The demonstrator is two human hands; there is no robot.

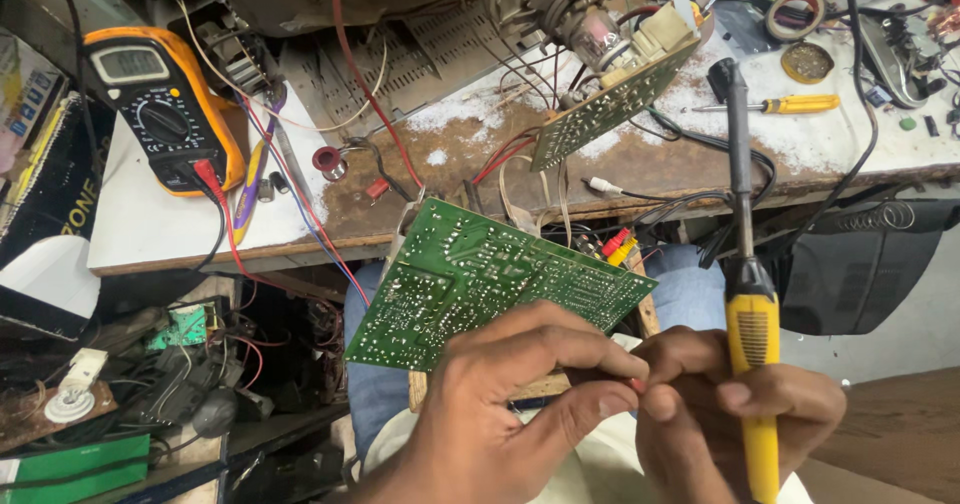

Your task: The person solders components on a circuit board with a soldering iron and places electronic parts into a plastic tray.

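Head view: person's left hand [500, 404] w/ thumb & forefinger pinched shut beside a large green rectangular circuit board [480, 279], solder side up, tilted over the lap just below the desk's [700, 159] front edge. Can't tell what the pinch holds. Right hand [730, 414] is curled around a yellow-handled soldering iron [745, 264], tip up. An orange multimeter [160, 104] sits at the desk's left end, a yellow screwdriver [790, 104] nr the right.

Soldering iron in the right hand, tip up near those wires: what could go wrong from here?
1. The soldering iron tip stands close to the black cable; it may scorch insulation.
2. Both hands' fingertips pinch something small beside the iron's handle; a slip risks burns.
3. The green circuit board rests tilted and could slide.
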